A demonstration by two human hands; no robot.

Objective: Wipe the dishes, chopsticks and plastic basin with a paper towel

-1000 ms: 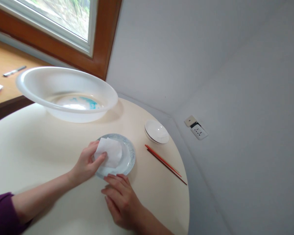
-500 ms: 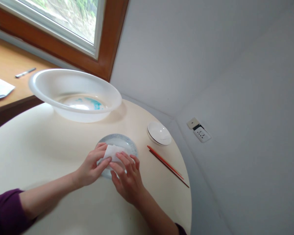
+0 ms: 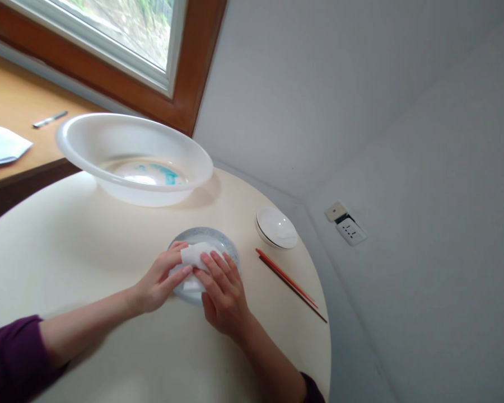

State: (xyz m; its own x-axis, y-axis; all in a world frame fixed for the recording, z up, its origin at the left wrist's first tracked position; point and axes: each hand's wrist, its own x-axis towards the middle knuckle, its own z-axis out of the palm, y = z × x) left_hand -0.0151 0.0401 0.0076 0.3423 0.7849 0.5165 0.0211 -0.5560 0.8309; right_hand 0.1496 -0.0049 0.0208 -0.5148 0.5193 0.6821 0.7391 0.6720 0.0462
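A round plate (image 3: 201,233) with a speckled grey-blue rim is in front of me, partly covered by my hands. A folded white paper tissue (image 3: 195,254) lies over its middle. My left hand (image 3: 162,280) grips the plate's left side, fingers at the far rim and thumb on the near side by the tissue's edge. Bent over the tissue, my right hand (image 3: 224,294) presses it against the plate with its fingertips. The right palm hides part of the plate's near right side.
Behind the plate stands a large white basin (image 3: 151,196) with a blue-green patch inside. Stacked small white bowls (image 3: 276,228) and red-brown chopsticks (image 3: 292,284) lie to the right, near the round table's (image 3: 109,246) edge. A pen (image 3: 49,119) and paper (image 3: 4,143) rest on a wooden desk.
My right hand has moved slightly up and right, and its fingers lie flatter over the tissue. The tissue is bunched differently, with a lower fold showing. The left hand keeps its grip.
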